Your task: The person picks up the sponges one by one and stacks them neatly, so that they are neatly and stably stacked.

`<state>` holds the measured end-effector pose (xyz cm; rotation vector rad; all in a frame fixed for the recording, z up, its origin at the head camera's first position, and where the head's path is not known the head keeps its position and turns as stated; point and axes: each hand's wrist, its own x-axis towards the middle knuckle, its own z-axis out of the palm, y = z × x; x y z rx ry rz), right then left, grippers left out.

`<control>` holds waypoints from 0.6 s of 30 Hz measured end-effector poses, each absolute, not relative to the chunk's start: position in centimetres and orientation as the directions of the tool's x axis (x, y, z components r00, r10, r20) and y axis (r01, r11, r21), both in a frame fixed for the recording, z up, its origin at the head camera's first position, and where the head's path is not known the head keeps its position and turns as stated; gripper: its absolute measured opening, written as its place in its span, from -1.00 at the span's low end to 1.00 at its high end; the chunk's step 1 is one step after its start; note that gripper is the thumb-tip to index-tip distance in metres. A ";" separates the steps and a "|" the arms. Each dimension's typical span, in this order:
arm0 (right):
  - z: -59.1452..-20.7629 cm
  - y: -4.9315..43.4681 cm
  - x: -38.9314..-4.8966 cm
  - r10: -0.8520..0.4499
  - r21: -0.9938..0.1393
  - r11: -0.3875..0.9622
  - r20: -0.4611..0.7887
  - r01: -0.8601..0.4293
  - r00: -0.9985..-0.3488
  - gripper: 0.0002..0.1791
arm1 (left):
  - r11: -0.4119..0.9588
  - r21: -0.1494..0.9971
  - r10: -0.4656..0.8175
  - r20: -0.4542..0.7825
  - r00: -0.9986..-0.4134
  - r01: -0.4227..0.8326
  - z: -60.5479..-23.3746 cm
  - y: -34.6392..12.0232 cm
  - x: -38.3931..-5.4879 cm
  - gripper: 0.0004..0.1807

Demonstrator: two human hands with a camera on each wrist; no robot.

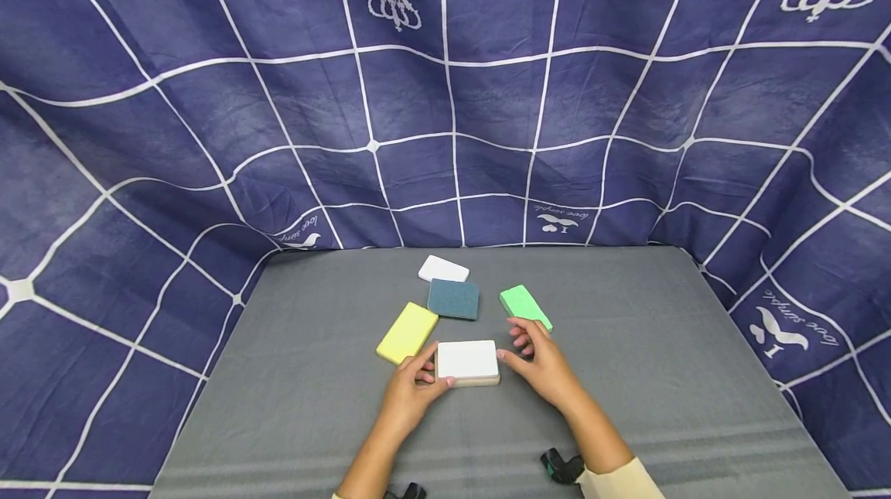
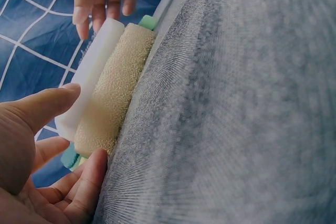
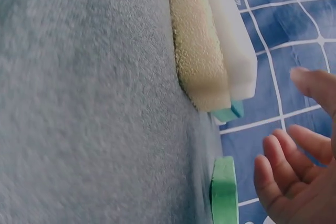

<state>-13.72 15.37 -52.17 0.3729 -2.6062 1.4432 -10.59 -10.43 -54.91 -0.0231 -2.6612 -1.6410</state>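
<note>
The left hand (image 1: 406,391) holds the left end of the white sponge (image 1: 467,360), which lies flat on the beige sponge (image 2: 113,93) at the near middle of the tabletop (image 1: 278,406). The right hand (image 1: 546,367) is wide and holds nothing, just beside the right end. Both sponges look light and soft; the smooth white one may slide on the rough beige, so a gentle pinch on both short ends should suit. Beyond lie yellow (image 1: 407,333), green (image 1: 524,305) and blue (image 1: 453,299) pads.
</note>
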 end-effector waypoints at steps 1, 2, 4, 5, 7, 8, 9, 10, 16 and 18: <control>-52.1 15.5 -13.8 -0.129 -0.812 0.514 0.245 -0.276 -0.961 -0.37 | 0.447 0.894 0.005 0.020 -1.000 0.020 -54.9 -10.4 -10.6 -0.24; -52.1 15.6 -13.8 -0.110 -0.812 0.516 0.253 -0.272 -0.961 -0.37 | 0.447 0.894 0.005 0.020 -1.000 0.020 -54.9 -10.4 -10.6 -0.24; -52.1 15.8 -14.0 -0.070 -0.809 0.527 0.265 -0.261 -0.962 -0.38 | 0.446 0.895 0.005 0.022 -1.000 0.021 -54.9 -10.4 -10.6 -0.24; -52.1 15.9 -14.1 -0.050 -0.808 0.531 0.269 -0.254 -0.962 -0.38 | 0.446 0.895 0.005 0.021 -1.000 0.021 -54.9 -10.4 -10.6 -0.24; -52.2 16.2 -14.4 -0.010 -0.807 0.541 0.273 -0.235 -0.962 -0.38 | 0.446 0.895 0.005 0.023 -1.000 0.023 -54.9 -10.4 -10.6 -0.24; -52.2 16.3 -14.5 0.011 -0.809 0.544 0.270 -0.220 -0.963 -0.38 | 0.447 0.894 0.006 0.025 -1.000 0.025 -54.9 -10.4 -10.6 -0.24; -52.3 16.4 -14.6 0.031 -0.812 0.546 0.265 -0.206 -0.964 -0.39 | 0.447 0.894 0.005 0.024 -1.000 0.024 -54.9 -10.4 -10.6 -0.24; -52.3 16.6 -14.7 0.048 -0.816 0.545 0.260 -0.192 -0.965 -0.39 | 0.447 0.894 0.004 0.023 -1.000 0.023 -54.9 -10.4 -10.6 -0.24; -52.4 17.2 -15.0 0.128 -0.828 0.546 0.230 -0.125 -0.965 -0.39 | 0.455 0.890 -0.003 0.041 -0.999 0.035 -54.9 -10.4 -10.5 -0.25; -52.5 17.4 -15.1 0.146 -0.821 0.561 0.225 -0.107 -0.963 -0.39 | 0.455 0.890 -0.005 0.038 -0.999 0.032 -54.9 -10.4 -10.5 -0.26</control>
